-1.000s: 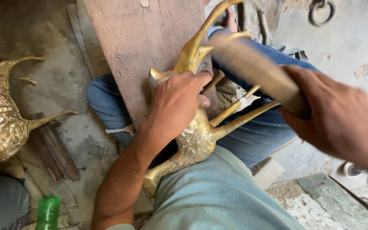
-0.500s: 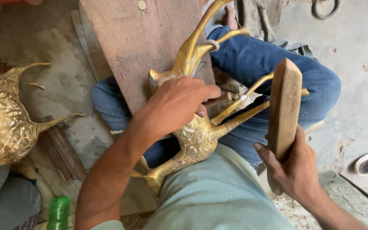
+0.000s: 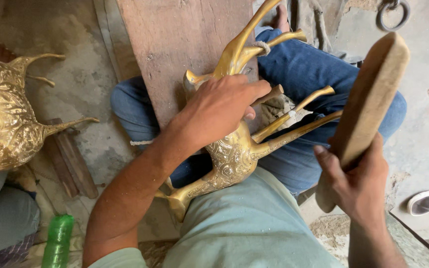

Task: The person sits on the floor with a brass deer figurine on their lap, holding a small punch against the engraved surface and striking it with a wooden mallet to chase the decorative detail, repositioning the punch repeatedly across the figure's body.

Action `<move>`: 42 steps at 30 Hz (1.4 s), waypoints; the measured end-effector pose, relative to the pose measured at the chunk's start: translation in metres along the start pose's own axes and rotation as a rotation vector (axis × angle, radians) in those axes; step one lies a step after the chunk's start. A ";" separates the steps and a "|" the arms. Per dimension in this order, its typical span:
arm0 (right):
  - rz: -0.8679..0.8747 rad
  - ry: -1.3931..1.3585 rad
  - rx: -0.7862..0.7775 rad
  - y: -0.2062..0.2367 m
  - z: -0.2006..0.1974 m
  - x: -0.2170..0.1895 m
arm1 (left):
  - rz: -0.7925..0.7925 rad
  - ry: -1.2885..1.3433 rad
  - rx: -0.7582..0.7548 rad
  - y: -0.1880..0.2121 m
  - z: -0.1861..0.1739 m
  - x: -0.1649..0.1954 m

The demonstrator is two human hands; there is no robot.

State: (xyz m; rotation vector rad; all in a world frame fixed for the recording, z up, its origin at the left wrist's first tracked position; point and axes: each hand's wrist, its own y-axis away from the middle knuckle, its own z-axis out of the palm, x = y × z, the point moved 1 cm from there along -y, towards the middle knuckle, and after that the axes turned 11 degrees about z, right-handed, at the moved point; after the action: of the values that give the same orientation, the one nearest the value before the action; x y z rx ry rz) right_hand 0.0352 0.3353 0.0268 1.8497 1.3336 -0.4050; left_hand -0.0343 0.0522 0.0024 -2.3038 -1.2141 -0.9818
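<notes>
On a dusty floor by a wooden board (image 3: 184, 44), the left hand (image 3: 224, 106) presses the gold animal figure (image 3: 232, 156) steady on the lap, while the right hand (image 3: 356, 181) grips a raised wooden paddle (image 3: 368, 106).

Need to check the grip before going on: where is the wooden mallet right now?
In the head view the wooden mallet is at the right, raised upright in the right hand, beside the legs of the brass animal figure that the left hand steadies.
</notes>
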 end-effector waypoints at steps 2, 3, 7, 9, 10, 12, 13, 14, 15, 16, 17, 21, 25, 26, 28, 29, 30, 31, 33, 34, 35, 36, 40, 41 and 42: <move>-0.140 0.328 -0.087 -0.003 0.000 -0.010 | -0.047 0.034 -0.036 0.001 0.002 -0.001; -0.210 0.492 -0.131 -0.006 -0.001 -0.015 | -0.070 0.051 -0.055 0.002 0.003 -0.001; -0.153 0.498 -0.075 -0.018 -0.002 -0.031 | -0.077 0.052 0.102 0.009 0.004 0.002; -0.247 0.656 -0.212 -0.027 -0.009 -0.040 | -0.128 0.003 0.093 0.011 0.004 0.005; -0.284 0.619 -0.186 -0.029 -0.012 -0.044 | -0.160 0.017 0.113 0.012 0.003 0.007; -0.354 0.546 -0.124 -0.034 -0.017 -0.052 | -0.214 0.047 0.154 0.015 0.001 0.011; -0.350 0.629 -0.111 -0.038 -0.016 -0.056 | -0.220 0.038 0.182 0.018 -0.001 0.013; -0.342 0.713 -0.102 -0.042 -0.015 -0.060 | -0.229 0.033 0.206 0.022 -0.002 0.014; -0.327 0.796 -0.088 -0.044 -0.013 -0.065 | -0.230 0.029 0.226 0.026 -0.004 0.016; -0.401 0.798 -0.071 -0.045 -0.015 -0.071 | -0.190 0.045 0.341 0.032 -0.005 0.018; -0.481 0.801 -0.056 -0.046 -0.020 -0.078 | -0.152 0.060 0.461 0.037 -0.005 0.021; -0.469 0.543 -0.032 -0.045 -0.025 -0.100 | -0.301 0.292 0.700 0.055 0.007 0.023; -0.729 0.680 0.017 -0.051 -0.023 -0.119 | -0.308 0.197 0.743 0.059 0.022 0.018; -0.785 0.670 0.003 -0.056 -0.021 -0.123 | -0.302 0.188 0.762 0.060 0.025 0.016; -0.824 0.651 -0.013 -0.060 -0.018 -0.132 | -0.295 0.161 0.774 0.060 0.030 0.012; -0.806 0.643 -0.016 -0.061 -0.015 -0.136 | -0.296 0.144 0.768 0.061 0.031 0.011; -0.820 0.644 -0.008 -0.061 -0.014 -0.140 | -0.298 0.126 0.763 0.061 0.032 0.009; -0.835 0.645 -0.001 -0.061 -0.011 -0.145 | -0.303 0.145 0.771 0.061 0.033 0.008; -0.885 0.666 0.021 -0.060 -0.008 -0.153 | -0.313 0.186 0.782 0.062 0.034 0.008; -0.893 0.677 0.023 -0.060 -0.005 -0.157 | -0.319 0.169 0.772 0.063 0.034 0.008; -0.866 0.688 0.014 -0.061 -0.002 -0.159 | -0.321 0.152 0.762 0.063 0.033 0.009; -0.891 0.769 0.027 -0.062 -0.003 -0.162 | -0.318 0.137 0.751 0.062 0.033 0.009; -0.999 1.070 0.055 -0.070 -0.006 -0.166 | -0.284 0.144 0.707 0.060 0.028 0.009; -0.928 0.985 0.016 -0.074 -0.007 -0.165 | -0.309 0.190 0.684 0.059 0.026 0.008; -0.917 0.973 0.005 -0.075 -0.008 -0.164 | -0.335 0.235 0.660 0.058 0.024 0.008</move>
State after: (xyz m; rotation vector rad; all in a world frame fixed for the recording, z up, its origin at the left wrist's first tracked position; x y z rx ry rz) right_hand -0.0987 0.2447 0.1082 1.3233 2.8312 0.1017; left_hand 0.0264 0.0378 -0.0085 -1.4709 -1.5580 -0.7657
